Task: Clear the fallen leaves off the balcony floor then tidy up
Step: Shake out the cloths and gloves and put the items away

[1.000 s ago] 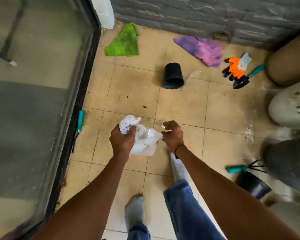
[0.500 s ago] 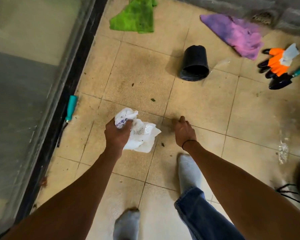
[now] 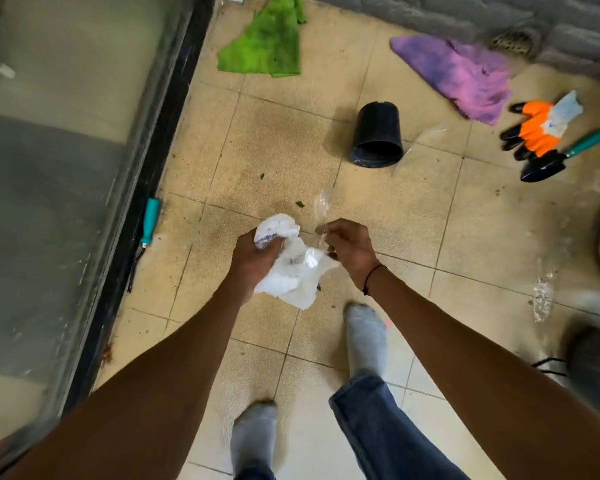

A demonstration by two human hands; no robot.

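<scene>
Your left hand [image 3: 253, 258] grips the bag [image 3: 291, 271], your right hand [image 3: 349, 245] pinches a clear scrap [image 3: 323, 209] — the leaf [image 3: 299, 204] lies at 12 o'clock, nearer your right hand.

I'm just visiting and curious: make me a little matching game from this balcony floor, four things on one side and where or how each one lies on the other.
Things:
1. black pot
2. green cloth
3. white bag
4. orange gloves

States:
A. gripped in the left hand
B. beside the trowel
C. tipped on its side
D. near the glass door

Pairs: 1-C, 2-D, 3-A, 4-B
</scene>
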